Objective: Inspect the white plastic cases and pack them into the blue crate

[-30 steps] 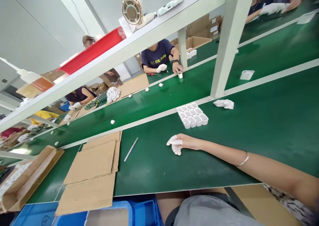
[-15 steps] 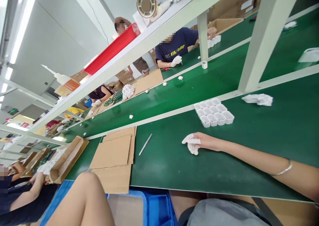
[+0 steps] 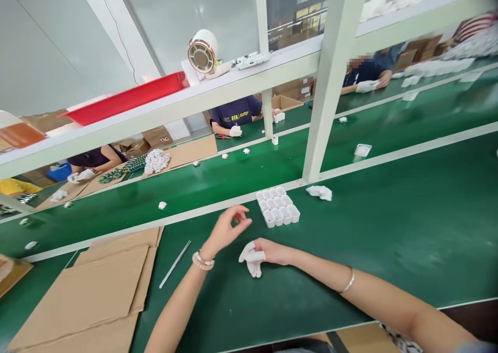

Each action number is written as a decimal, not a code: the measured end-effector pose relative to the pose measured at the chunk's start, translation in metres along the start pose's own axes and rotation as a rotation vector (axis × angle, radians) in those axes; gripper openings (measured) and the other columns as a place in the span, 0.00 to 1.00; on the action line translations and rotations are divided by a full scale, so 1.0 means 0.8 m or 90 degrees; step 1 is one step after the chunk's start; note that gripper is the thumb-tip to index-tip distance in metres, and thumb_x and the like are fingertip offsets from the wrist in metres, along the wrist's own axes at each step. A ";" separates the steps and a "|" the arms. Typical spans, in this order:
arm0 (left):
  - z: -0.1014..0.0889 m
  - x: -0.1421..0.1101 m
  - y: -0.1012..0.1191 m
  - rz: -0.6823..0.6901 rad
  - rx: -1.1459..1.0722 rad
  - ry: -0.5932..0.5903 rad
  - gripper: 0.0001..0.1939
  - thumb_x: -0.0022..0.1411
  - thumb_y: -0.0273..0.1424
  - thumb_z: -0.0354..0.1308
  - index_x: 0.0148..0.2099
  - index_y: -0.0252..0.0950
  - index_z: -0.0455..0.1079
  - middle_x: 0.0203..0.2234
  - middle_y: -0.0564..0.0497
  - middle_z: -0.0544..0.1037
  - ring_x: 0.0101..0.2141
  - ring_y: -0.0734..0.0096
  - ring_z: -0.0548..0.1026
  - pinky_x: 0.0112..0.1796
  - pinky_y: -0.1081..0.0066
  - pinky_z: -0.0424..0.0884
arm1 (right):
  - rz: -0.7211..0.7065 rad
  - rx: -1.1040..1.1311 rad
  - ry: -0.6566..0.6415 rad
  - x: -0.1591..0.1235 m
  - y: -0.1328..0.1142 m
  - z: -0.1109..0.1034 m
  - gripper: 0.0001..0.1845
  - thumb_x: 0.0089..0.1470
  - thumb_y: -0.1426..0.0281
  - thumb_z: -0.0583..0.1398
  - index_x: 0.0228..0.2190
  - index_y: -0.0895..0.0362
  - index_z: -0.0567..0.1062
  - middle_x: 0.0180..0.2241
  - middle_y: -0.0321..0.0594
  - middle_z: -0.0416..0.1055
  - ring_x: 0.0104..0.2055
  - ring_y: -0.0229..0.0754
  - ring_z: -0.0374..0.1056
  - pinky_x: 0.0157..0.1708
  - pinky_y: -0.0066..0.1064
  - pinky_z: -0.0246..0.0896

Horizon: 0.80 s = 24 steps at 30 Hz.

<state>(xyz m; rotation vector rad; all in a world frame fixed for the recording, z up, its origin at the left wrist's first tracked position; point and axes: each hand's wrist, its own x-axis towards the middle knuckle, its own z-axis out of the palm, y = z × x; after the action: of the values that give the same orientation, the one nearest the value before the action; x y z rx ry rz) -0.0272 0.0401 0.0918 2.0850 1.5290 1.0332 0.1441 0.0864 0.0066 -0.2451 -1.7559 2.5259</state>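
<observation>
My left hand (image 3: 229, 228), bare and with a beaded bracelet at the wrist, hangs above the green table, its fingers curved and apart with nothing between them. Just to its right is a block of small white plastic cups (image 3: 278, 207) joined in rows. My right hand (image 3: 259, 255) wears white coverings on its fingers and rests low over the table in front of the cups. Its fingers are loosely bent and spread, and no object shows in them. A pair of metal tweezers (image 3: 175, 265) lies left of my left forearm. Behind the cups lies a crumpled white glove or cloth (image 3: 319, 192).
Flat cardboard sheets (image 3: 105, 285) cover the table's left part. A green conveyor belt (image 3: 218, 179) carrying small white pieces runs beyond a pale rail. A white post (image 3: 330, 83) and a shelf with a red tray (image 3: 128, 101) stand ahead. Co-workers (image 3: 237, 114) sit across the belt.
My left hand has come into view and reached up beside the white cups. The view has swung right and levelled somewhat. My right hand keeps nearly the same pose on the table.
</observation>
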 end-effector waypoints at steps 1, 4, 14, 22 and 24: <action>0.019 0.003 -0.006 0.009 0.014 -0.044 0.20 0.64 0.36 0.58 0.57 0.39 0.64 0.41 0.50 0.73 0.36 0.70 0.73 0.39 0.67 0.73 | -0.001 -0.015 -0.021 -0.001 0.000 0.000 0.27 0.48 0.54 0.67 0.39 0.65 0.77 0.22 0.39 0.73 0.21 0.36 0.70 0.24 0.27 0.67; 0.076 0.011 -0.022 0.017 0.070 -0.118 0.27 0.60 0.35 0.63 0.60 0.44 0.62 0.40 0.50 0.71 0.36 0.69 0.72 0.38 0.68 0.72 | 0.003 -0.059 -0.088 -0.006 -0.001 -0.001 0.25 0.49 0.55 0.67 0.40 0.64 0.78 0.22 0.38 0.73 0.22 0.34 0.69 0.26 0.25 0.66; 0.131 -0.015 -0.047 -0.072 0.160 -0.034 0.07 0.67 0.32 0.55 0.44 0.34 0.69 0.46 0.43 0.70 0.46 0.62 0.70 0.49 0.62 0.67 | -0.032 -0.061 -0.085 -0.018 0.006 0.004 0.20 0.52 0.59 0.66 0.41 0.62 0.79 0.26 0.44 0.76 0.26 0.37 0.71 0.30 0.29 0.65; 0.130 -0.021 -0.056 -0.006 0.116 -0.084 0.12 0.61 0.32 0.60 0.48 0.39 0.71 0.43 0.50 0.77 0.45 0.63 0.74 0.47 0.68 0.69 | -0.074 -0.245 -0.042 0.011 -0.081 0.042 0.17 0.59 0.60 0.61 0.44 0.58 0.76 0.32 0.44 0.75 0.33 0.42 0.73 0.36 0.34 0.67; 0.128 -0.019 -0.059 -0.007 0.091 -0.081 0.22 0.57 0.37 0.63 0.53 0.39 0.68 0.44 0.48 0.77 0.45 0.59 0.74 0.47 0.66 0.70 | -0.086 -0.366 -0.004 0.054 -0.114 0.048 0.20 0.58 0.58 0.62 0.45 0.58 0.76 0.33 0.44 0.75 0.35 0.44 0.72 0.39 0.38 0.68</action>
<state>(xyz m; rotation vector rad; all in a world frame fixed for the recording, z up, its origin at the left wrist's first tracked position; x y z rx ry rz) 0.0139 0.0562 -0.0126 2.1886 1.5897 0.7915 0.0913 0.0889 0.1009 -0.1310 -2.3706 1.8798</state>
